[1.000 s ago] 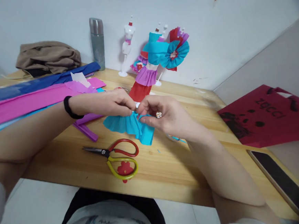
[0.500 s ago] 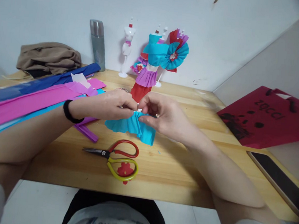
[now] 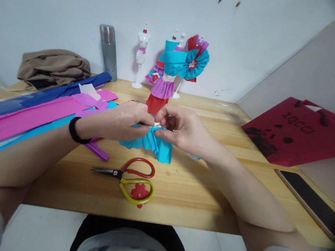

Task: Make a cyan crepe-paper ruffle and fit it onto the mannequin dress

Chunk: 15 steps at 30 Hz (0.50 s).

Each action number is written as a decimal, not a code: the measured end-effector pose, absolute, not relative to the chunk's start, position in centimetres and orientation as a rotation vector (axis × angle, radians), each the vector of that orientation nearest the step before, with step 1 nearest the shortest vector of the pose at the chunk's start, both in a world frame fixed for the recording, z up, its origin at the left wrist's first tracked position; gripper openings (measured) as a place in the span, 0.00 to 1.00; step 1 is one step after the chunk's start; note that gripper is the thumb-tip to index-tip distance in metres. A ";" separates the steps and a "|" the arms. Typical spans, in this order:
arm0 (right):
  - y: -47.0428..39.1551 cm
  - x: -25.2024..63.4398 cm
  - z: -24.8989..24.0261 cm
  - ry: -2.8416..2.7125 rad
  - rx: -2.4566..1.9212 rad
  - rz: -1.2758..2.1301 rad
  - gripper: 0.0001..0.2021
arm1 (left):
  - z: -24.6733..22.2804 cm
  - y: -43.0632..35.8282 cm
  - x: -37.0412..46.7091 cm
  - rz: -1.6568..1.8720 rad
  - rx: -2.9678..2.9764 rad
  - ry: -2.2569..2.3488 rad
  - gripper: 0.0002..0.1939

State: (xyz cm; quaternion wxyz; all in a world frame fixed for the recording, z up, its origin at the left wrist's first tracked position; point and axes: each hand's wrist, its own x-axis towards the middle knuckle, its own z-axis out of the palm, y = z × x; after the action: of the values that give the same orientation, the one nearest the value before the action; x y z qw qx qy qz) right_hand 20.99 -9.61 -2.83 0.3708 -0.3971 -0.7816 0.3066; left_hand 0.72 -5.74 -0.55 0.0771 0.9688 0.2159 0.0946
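Note:
Between my two hands hangs a strip of blue crepe paper, gathered into folds along its top edge. My left hand is closed in a pinch on that edge, with a black band round the wrist. Close beside it, my right hand pinches the same edge between thumb and fingers. Just behind my fingertips stands a small mannequin in a blue, purple and red paper dress. Nearer to me on the table lie scissors with one red and one yellow handle. A red paper flower shows through the yellow loop.
Pink, blue and purple crepe paper sheets lie at the left. Behind them are a brown cloth and a grey flask. A bare white mannequin stands near the wall. A red bag and a phone are at the right.
The hands stay nearly in place, still pinching the blue crepe paper. The whole view has shifted very slightly.

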 end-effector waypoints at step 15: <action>-9.9 20.4 -2.7 -2.053 -1.138 0.362 0.08 | -1.0 -5.9 1.0 0.377 2.800 0.581 0.14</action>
State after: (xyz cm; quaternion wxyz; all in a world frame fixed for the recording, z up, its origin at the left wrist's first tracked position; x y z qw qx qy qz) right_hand 20.43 -9.91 -2.71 0.3741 -0.4445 -0.8015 0.1414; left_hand 0.99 -5.86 -1.04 0.1280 0.9627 0.1998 0.1297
